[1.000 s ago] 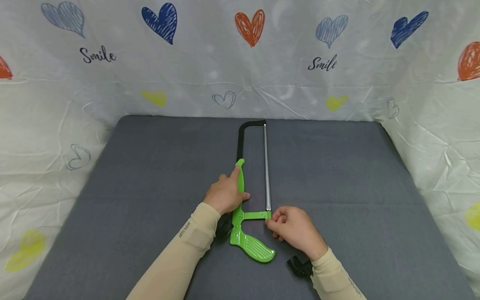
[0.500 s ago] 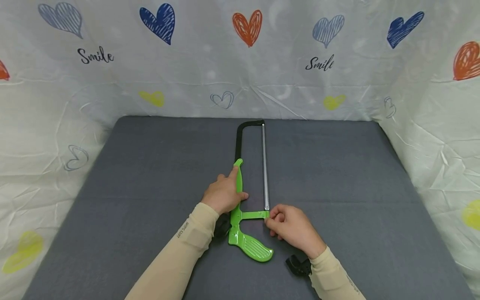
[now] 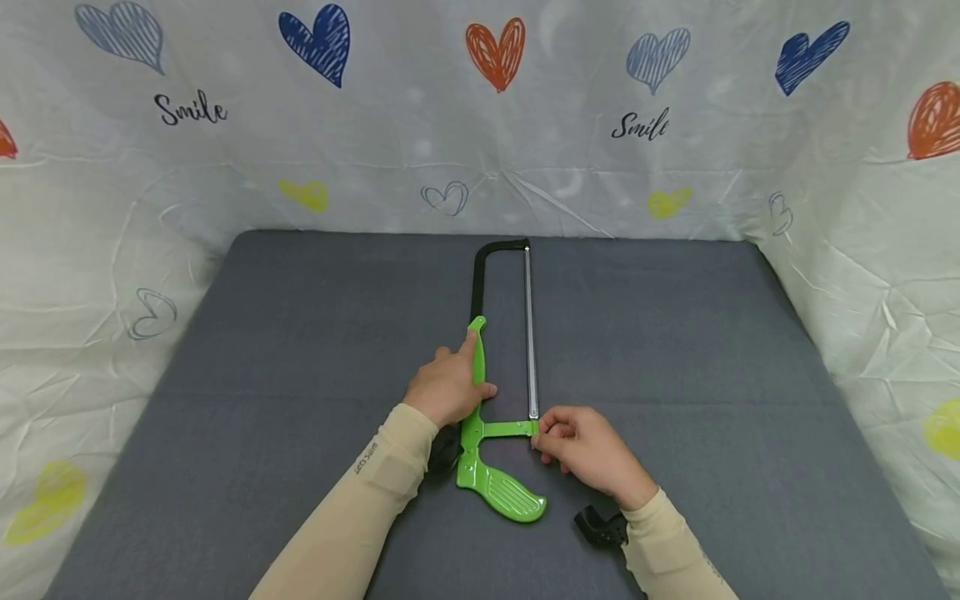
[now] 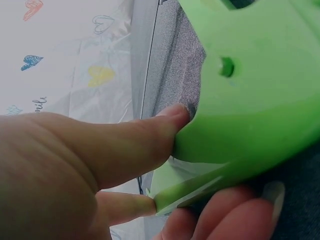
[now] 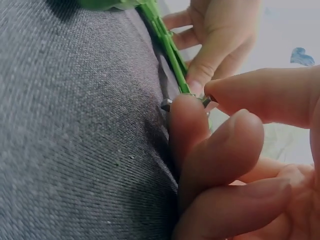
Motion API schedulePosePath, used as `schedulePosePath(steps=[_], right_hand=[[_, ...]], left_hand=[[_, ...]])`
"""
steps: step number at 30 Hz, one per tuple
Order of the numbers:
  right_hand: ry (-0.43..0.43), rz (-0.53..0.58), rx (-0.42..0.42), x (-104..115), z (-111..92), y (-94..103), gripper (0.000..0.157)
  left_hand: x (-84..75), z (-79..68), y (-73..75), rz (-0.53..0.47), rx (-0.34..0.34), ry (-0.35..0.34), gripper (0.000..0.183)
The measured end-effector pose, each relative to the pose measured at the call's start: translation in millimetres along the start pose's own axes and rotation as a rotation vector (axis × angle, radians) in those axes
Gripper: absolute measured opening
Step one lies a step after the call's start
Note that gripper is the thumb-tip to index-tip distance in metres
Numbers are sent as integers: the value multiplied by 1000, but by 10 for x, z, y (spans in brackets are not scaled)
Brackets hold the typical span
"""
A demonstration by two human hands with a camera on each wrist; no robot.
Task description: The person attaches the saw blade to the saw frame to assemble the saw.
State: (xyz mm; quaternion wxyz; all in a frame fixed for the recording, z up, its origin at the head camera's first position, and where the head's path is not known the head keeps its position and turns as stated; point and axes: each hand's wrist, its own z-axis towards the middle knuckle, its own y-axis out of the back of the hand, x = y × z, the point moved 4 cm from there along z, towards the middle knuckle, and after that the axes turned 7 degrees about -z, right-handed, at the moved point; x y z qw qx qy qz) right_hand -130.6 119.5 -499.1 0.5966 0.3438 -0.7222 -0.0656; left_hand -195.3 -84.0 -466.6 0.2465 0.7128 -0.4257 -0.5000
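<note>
A hacksaw (image 3: 479,358) lies on the cloth, its green pistol handle (image 3: 513,497) toward me and its black bow (image 3: 478,283) pointing away. Its silver blade (image 3: 532,350) runs along the right side. My left hand (image 3: 447,387) grips the green back of the frame, forefinger stretched along it; in the left wrist view the thumb and fingers lie on opposite sides of the green part (image 4: 240,115). At the blade's near end my right hand (image 3: 588,446) pinches a small metal wing nut (image 5: 166,104), mostly hidden by the fingertips in the right wrist view.
Dark grey cloth (image 3: 337,333) covers the table. A pale curtain (image 3: 390,142) printed with hearts and "Smile" hangs at the back and both sides. A black wrist mount (image 3: 600,528) sits below the right wrist.
My right hand has turned slightly and its fingers have shifted at the wing nut. The hacksaw and my left hand have stayed in place on the cloth.
</note>
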Motion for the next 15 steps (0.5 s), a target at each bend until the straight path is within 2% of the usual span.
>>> schedulePosePath(steps=[6,9,12,15], right_hand=[[2,14,22,-2,52,11,8],[-4,-8,46,-53,53,-6,12],[-27,-80,47,-126,27,16,15],[-43,-235,-60,-196,32,136,20]], left_hand=[[24,37,0,-1,-7,1,94],[61,50,-42,8,-21,-26,94],[130,49,-103,-9,-28,-65,95],[276,45,-94,-49,-58,-96,90]])
